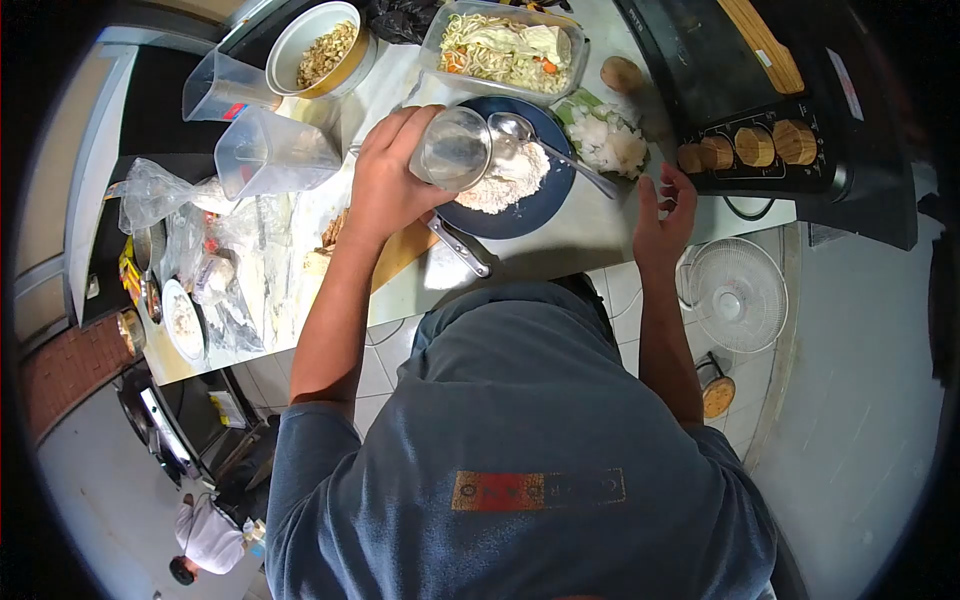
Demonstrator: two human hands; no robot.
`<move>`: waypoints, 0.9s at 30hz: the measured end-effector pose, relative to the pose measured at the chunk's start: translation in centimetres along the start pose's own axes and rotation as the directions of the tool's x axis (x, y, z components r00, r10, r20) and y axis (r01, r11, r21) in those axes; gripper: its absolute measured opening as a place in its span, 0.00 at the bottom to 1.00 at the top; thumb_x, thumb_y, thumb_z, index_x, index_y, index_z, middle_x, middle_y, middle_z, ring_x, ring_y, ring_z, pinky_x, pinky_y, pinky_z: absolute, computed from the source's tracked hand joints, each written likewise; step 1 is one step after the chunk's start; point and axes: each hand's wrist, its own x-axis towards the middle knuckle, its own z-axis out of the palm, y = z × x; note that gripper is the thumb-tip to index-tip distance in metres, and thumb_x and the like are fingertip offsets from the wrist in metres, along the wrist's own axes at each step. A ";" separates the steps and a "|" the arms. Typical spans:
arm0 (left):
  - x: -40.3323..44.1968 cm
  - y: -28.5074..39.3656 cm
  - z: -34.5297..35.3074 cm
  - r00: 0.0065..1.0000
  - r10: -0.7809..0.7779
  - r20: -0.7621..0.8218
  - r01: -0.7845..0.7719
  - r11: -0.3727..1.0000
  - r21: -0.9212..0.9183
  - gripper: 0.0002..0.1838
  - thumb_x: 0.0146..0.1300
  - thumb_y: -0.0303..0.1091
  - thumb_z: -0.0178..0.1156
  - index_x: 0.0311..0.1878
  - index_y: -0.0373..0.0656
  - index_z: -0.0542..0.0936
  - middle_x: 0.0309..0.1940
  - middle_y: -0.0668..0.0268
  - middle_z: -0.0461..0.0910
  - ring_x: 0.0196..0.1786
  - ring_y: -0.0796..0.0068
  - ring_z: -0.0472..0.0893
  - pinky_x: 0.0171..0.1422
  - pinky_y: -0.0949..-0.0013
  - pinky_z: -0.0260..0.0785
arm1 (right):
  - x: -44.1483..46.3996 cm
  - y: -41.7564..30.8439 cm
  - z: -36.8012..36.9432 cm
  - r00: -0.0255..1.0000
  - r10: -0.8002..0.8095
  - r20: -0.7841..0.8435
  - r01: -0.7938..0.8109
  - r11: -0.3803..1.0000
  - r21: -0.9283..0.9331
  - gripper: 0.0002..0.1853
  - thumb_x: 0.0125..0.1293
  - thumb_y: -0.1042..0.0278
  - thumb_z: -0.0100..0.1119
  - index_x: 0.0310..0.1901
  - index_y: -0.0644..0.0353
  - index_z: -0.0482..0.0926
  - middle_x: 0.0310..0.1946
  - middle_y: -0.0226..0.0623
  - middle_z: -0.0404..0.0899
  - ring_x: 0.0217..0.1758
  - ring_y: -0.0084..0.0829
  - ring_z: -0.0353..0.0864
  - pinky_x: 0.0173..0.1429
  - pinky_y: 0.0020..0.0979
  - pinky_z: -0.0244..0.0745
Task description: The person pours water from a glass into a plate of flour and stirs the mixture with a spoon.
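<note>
My left hand (pixel 398 165) is wrapped round a clear glass (pixel 452 150), held tilted above a dark blue plate (pixel 520 222). White flour (pixel 508 182) is heaped on that plate; whether anything is in the glass I cannot tell. A metal spoon (pixel 580 172) lies with its bowl over the flour and its handle across the plate's right rim. My right hand (pixel 665 212) is empty with its fingers apart, near the stove's corner and a heap of chopped white vegetable (pixel 607 140). Below the plate, a knife (pixel 460 248) rests at the edge of a wooden board (pixel 405 255).
Behind the plate stands a plastic container of shredded vegetables (pixel 505 55). A pot (pixel 280 72) and two clear plastic jugs (pixel 275 160) stand to the left. At right are the stove (pixel 780 150) and, on the floor, a fan (pixel 738 295). Another person (pixel 210 535) is at lower left.
</note>
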 end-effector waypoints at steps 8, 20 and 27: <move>0.1 0.3 0.2 1.000 0.020 -0.008 -0.020 1.000 0.010 0.42 0.32 0.30 0.81 0.59 0.42 0.78 0.55 0.57 0.81 0.58 0.52 0.79 0.63 0.57 0.72 | -0.3 0.1 -0.4 1.000 0.025 -0.010 -0.025 1.000 -0.009 0.22 0.65 0.59 0.69 0.57 0.58 0.76 0.49 0.34 0.75 0.48 0.28 0.70 0.50 0.31 0.65; -0.3 0.2 0.6 0.999 0.032 0.004 -0.032 0.999 0.038 0.44 0.30 0.29 0.79 0.60 0.44 0.78 0.53 0.57 0.80 0.57 0.52 0.78 0.63 0.56 0.70 | -0.9 0.4 -0.9 0.999 0.022 -0.033 -0.022 1.000 -0.006 0.21 0.66 0.59 0.69 0.56 0.57 0.77 0.48 0.33 0.74 0.47 0.28 0.70 0.50 0.31 0.65; -0.4 0.2 0.7 1.000 0.024 0.016 -0.025 0.999 0.046 0.45 0.29 0.29 0.78 0.62 0.45 0.77 0.54 0.57 0.80 0.58 0.52 0.78 0.64 0.56 0.70 | -1.1 0.5 -1.2 0.999 0.019 -0.031 -0.020 1.000 -0.024 0.21 0.66 0.58 0.68 0.56 0.57 0.77 0.48 0.33 0.74 0.47 0.28 0.70 0.50 0.31 0.65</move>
